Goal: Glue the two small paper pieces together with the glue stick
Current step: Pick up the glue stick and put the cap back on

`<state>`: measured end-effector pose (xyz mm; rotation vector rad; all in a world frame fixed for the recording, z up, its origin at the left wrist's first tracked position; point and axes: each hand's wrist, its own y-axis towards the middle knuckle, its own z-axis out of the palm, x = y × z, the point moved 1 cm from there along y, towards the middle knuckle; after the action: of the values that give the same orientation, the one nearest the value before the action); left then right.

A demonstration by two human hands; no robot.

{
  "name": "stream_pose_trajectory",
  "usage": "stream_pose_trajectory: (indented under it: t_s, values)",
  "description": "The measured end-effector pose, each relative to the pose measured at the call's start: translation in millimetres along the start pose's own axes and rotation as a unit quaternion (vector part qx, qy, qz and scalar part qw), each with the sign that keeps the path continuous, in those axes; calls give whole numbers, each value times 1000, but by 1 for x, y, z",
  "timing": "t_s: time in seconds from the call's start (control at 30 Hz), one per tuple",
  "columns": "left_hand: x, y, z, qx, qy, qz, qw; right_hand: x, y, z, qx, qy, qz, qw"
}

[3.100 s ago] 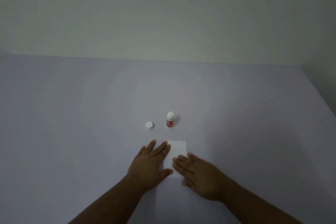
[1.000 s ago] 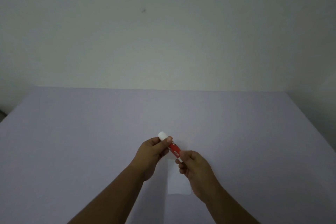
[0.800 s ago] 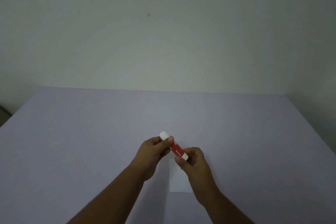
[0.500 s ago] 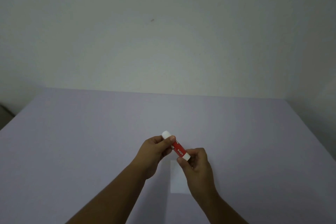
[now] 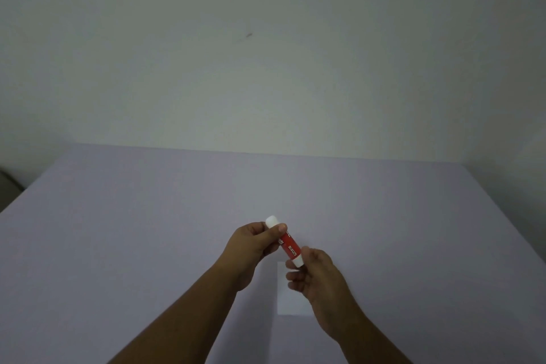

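Head view: both hands hold a red glue stick (image 5: 289, 245) aloft, tilted. The left hand (image 5: 253, 242) pinches its white cap end, the right hand (image 5: 315, 270) its base. White paper (image 5: 284, 294) lies on the table (image 5: 147, 230) below.

A plain indoor room is shown, though its kind cannot be told. A bare, pale grey-green wall (image 5: 266, 53) with one small dark mark (image 5: 249, 35) is seen behind a wide, lavender-covered table (image 5: 147, 216) in dim light.
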<state>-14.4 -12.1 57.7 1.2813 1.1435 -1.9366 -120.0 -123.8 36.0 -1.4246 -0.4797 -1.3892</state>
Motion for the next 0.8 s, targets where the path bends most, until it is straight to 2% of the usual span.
stream_pose_trajectory:
  t_s: [0.07, 0.17, 0.23, 0.37, 0.4, 0.53, 0.6, 0.67, 0.77, 0.8]
  values:
    - [1, 0, 0, 1, 3, 3, 1000, 0, -3, -2, 6, -8, -11, 1000]
    - [2, -2, 2, 7, 4, 9, 1000, -3, -4, -2, -62, -154, -112, 980]
    - [2, -1, 3, 6, 7, 11, 1000, -4, -4, -1, -75, -176, -123, 974]
    - [1, 0, 1, 5, 11, 12, 1000, 3, -4, 0, -10, 6, 1, 1000]
    - [1, 0, 1, 5, 13, 12, 1000, 4, -5, -1, -7, 10, 2, 1000]
    - [4, 0, 2, 2, 7, 8, 1000, 1, -9, 1, -66, -157, -116, 979]
    - [5, 1, 2, 1, 9, 8, 1000, -1, -7, 2, -78, -169, -124, 975]
    - [4, 1, 1, 4, 7, 7, 1000, 1, -5, 2, -51, -120, -78, 988]
    - [2, 1, -1, 3, 9, 4, 1000, 5, -2, 1, 9, 46, 33, 998]
    - [2, 2, -1, 3, 12, 3, 1000, 6, -1, -1, 21, 48, 39, 998]
